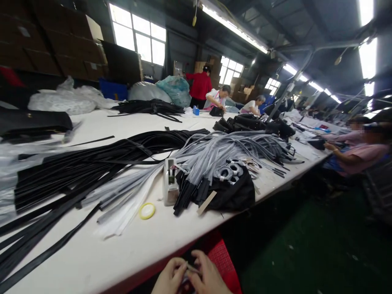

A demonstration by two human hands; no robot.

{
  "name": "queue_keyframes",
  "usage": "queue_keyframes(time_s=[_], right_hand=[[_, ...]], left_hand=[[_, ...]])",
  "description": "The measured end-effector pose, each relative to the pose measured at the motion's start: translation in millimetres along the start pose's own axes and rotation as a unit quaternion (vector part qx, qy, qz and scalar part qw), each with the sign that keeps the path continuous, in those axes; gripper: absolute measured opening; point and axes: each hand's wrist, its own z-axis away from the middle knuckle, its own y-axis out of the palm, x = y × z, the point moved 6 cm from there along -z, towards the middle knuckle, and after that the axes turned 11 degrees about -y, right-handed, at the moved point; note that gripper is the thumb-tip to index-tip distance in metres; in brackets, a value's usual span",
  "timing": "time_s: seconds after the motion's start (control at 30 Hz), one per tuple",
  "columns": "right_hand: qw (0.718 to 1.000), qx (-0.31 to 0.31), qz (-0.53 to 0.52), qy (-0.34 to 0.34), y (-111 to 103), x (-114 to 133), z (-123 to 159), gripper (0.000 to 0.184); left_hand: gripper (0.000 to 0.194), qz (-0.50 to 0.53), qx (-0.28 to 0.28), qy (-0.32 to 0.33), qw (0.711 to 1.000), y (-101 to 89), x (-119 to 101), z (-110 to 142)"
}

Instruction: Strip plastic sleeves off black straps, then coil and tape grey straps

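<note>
Both my hands are at the bottom edge of the view, below the table's front edge. My left hand (169,277) and my right hand (208,275) are curled together, fingers pinched on a small pale piece (192,268) between them; I cannot make out what it is. A red plastic crate (225,261) lies just behind and under my hands.
A long white table (128,249) carries black straps (92,163), grey strips (214,151), a tape dispenser (170,183), a yellow tape ring (147,210), tape rolls (228,171) on a black bag. Other people work at the far end and right side. Green floor to the right.
</note>
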Motion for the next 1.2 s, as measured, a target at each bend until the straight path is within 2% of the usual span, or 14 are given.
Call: queue_keyframes(time_s=[0.07,0.13,0.23,0.3,0.37,0.47,0.6,0.7,0.77,0.9,0.97,1.1,1.2], right_hand=[[1.0,-0.028,0.003,0.013,-22.4,15.6,2.6,0.026],[0.999,-0.027,0.021,-0.006,-45.8,34.0,4.6,0.026],[1.0,0.011,-0.007,0.018,-68.5,41.8,3.2,0.029],[0.993,0.096,-0.054,0.051,-66.2,37.8,2.7,0.035],[0.984,0.161,-0.055,0.055,-62.3,36.5,4.5,0.041],[0.969,0.238,0.063,-0.017,-59.0,46.3,8.3,0.047],[0.909,0.311,0.253,-0.111,-55.8,63.0,10.7,0.039],[0.868,0.355,0.318,-0.142,-50.1,73.8,6.9,0.035],[0.852,0.376,0.334,-0.146,-42.7,81.4,1.3,0.031],[0.851,0.395,0.326,-0.116,-24.4,92.9,-14.4,0.029],[0.856,0.387,0.325,-0.107,-23.4,94.3,-20.8,0.029],[0.862,0.382,0.304,-0.137,-44.3,89.5,-16.2,0.02],[0.872,0.369,0.284,-0.148,-61.1,85.0,-5.7,0.025]], left_hand=[[0.064,-0.002,-0.025,-0.026,0.999,-2.9,-3.0,8.3],[0.061,-0.019,-0.039,-0.033,0.998,-4.7,-11.7,19.5],[0.049,-0.003,-0.015,-0.053,0.998,-2.5,-20.6,27.3],[0.042,0.021,0.001,-0.092,0.996,-0.5,-16.7,25.0],[0.037,0.042,0.017,-0.122,0.991,2.7,-10.4,22.0],[0.033,0.055,0.03,-0.144,0.988,6.3,-4.5,18.8],[0.029,0.046,0.029,-0.151,0.987,6.8,-4.5,14.7],[0.026,0.033,0.029,-0.15,0.988,7.8,-8.3,14.1],[0.023,0.022,0.032,-0.147,0.988,9.8,-12.0,15.5],[0.02,0.004,0.028,-0.133,0.991,12.5,-18.6,18.8],[0.018,0.0,0.019,-0.127,0.992,11.6,-19.2,19.5],[0.024,0.011,0.026,-0.142,0.99,10.4,-12.2,19.5],[0.027,0.023,0.037,-0.151,0.988,10.9,-7.3,18.6]])
